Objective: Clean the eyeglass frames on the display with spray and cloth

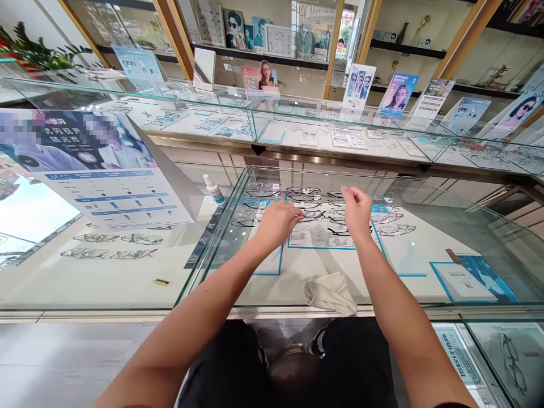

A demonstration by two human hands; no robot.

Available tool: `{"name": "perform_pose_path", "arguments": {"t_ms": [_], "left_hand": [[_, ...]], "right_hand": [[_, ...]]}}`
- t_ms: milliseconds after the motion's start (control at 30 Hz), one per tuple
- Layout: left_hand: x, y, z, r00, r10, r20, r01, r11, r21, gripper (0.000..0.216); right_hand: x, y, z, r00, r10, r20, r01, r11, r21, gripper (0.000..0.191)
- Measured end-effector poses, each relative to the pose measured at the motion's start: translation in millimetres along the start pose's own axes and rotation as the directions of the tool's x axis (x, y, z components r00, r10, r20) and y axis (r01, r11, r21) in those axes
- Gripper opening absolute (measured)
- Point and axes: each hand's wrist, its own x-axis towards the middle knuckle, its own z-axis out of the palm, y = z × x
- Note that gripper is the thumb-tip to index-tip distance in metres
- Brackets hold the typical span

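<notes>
My left hand [278,222] is over the glass display case [425,226], its fingers curled and pressed together. At its fingertips a dark-rimmed pair of eyeglasses [313,216] shows; whether the fingers grip it or it lies under the glass I cannot tell. To the right, my right hand [357,208] is raised with fingers bent in and thumb against them; anything inside is hidden. Several eyeglasses lie in rows around and between both hands, among them a thin-framed pair [397,229] at the right. A crumpled beige cloth [331,293] rests near the front edge, between my forearms.
A large folded price card [114,192] stands on the left counter, beside a white spray bottle [213,190]. A small gold-coloured piece [161,282] lies at front left. A blue-and-white card [471,277] is at right. Behind runs another glass case [293,122] with upright advertising cards.
</notes>
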Motion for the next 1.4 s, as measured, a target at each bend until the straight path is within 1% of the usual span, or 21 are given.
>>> {"name": "perform_pose_path", "arguments": {"t_ms": [100,200,367,600,733,800,900,967,1133,1400], "left_hand": [[1,6,9,0.994,0.023,0.108,-0.031,0.997,0.075,0.026],[2,11,14,0.986,0.022,0.165,-0.042,0.992,0.116,0.026],[3,11,17,0.982,0.054,0.182,-0.080,0.987,0.136,0.023],[5,9,22,0.972,0.036,0.231,-0.074,0.984,0.160,0.024],[2,7,22,0.976,0.047,0.211,-0.078,0.988,0.137,0.023],[2,7,20,0.984,0.066,0.165,-0.087,0.988,0.130,0.025],[2,5,19,0.994,0.083,0.075,-0.092,0.989,0.115,0.036],[4,3,21,0.996,0.082,0.042,-0.085,0.991,0.100,0.037],[5,-3,28,0.997,0.054,0.050,-0.057,0.996,0.074,0.034],[6,-8,33,0.996,0.042,0.076,-0.048,0.996,0.072,0.039]], "right_hand": [[2,3,0,1.000,0.021,0.013,-0.021,1.000,0.001,0.063],[0,3,2,0.999,0.022,0.040,-0.022,1.000,-0.001,0.063],[-1,3,3,0.998,0.007,0.058,-0.003,0.997,-0.072,0.064],[-4,1,3,0.996,0.015,0.086,-0.011,0.999,-0.052,0.064],[-5,-1,4,0.995,0.029,0.098,-0.020,0.996,-0.084,0.067],[-5,-1,4,0.995,0.034,0.095,-0.025,0.995,-0.092,0.069],[-6,0,5,0.996,0.031,0.085,-0.022,0.995,-0.100,0.071],[-6,1,6,0.996,0.027,0.085,-0.018,0.994,-0.106,0.073],[-8,2,8,0.996,0.012,0.093,-0.004,0.997,-0.079,0.073],[-9,0,8,0.995,0.026,0.100,-0.021,0.999,-0.046,0.074]]}}
